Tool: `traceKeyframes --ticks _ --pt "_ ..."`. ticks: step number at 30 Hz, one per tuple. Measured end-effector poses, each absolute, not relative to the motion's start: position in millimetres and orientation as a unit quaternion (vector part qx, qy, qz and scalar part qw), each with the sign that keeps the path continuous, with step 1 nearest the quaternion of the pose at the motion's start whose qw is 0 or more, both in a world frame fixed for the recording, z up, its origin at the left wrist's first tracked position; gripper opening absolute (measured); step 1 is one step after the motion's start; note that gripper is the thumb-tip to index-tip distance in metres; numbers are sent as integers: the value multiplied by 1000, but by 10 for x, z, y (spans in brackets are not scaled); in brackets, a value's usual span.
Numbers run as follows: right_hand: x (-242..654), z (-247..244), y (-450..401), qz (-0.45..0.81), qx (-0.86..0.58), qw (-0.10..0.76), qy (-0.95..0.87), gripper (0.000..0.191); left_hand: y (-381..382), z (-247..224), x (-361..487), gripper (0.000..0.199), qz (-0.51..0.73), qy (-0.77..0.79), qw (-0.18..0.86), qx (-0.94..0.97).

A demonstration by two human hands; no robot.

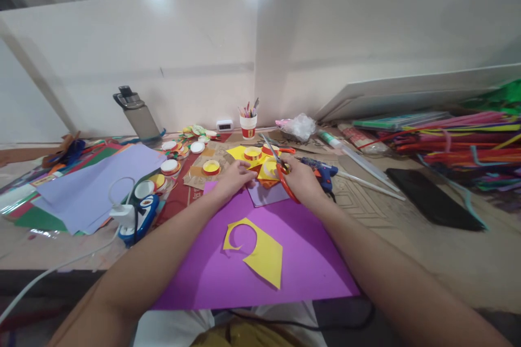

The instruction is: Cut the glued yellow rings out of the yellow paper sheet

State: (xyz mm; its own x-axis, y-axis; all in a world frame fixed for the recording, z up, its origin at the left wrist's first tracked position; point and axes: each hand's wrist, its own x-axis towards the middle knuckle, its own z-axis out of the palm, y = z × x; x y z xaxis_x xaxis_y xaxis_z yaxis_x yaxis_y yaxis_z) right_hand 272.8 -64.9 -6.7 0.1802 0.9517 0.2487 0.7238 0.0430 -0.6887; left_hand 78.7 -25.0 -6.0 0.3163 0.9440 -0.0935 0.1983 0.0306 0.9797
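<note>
My right hand [296,174] is closed on orange-handled scissors [285,176], their blades pointing up and away. My left hand [237,178] rests at the top edge of a purple sheet [187,276], near yellow paper pieces; its fingers are bent, and whether they pinch anything is too small to tell. Yellow paper with round red-rimmed pieces [253,154] lies just beyond both hands. A small lilac sheet [267,195] sits between the hands. Closer to me, a yellow offcut [268,254] with a round hole lies on the purple sheet.
Left: lilac sheets [97,184], a power strip [142,219], round pieces [169,167] and a bottle [140,119]. Ahead: a cup of pens [248,123]. Right: a blue glue gun [324,174], a black flat object [433,198] and colourful pipe cleaners [459,146].
</note>
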Motion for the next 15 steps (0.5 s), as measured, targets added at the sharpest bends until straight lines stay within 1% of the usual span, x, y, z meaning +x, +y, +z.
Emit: traceKeyframes --ticks 3,8,12,15 --pt "2711 -33 -678 148 -674 364 -626 32 -296 -52 850 29 348 454 565 595" --pt "2773 28 -688 71 -707 375 -596 39 -347 -79 855 32 334 431 585 600" --pt "2811 -49 -626 104 -682 395 -607 41 -372 -89 860 32 331 407 612 593" --pt "2796 -146 -606 138 -646 428 -617 41 -385 -109 884 31 356 413 611 573"
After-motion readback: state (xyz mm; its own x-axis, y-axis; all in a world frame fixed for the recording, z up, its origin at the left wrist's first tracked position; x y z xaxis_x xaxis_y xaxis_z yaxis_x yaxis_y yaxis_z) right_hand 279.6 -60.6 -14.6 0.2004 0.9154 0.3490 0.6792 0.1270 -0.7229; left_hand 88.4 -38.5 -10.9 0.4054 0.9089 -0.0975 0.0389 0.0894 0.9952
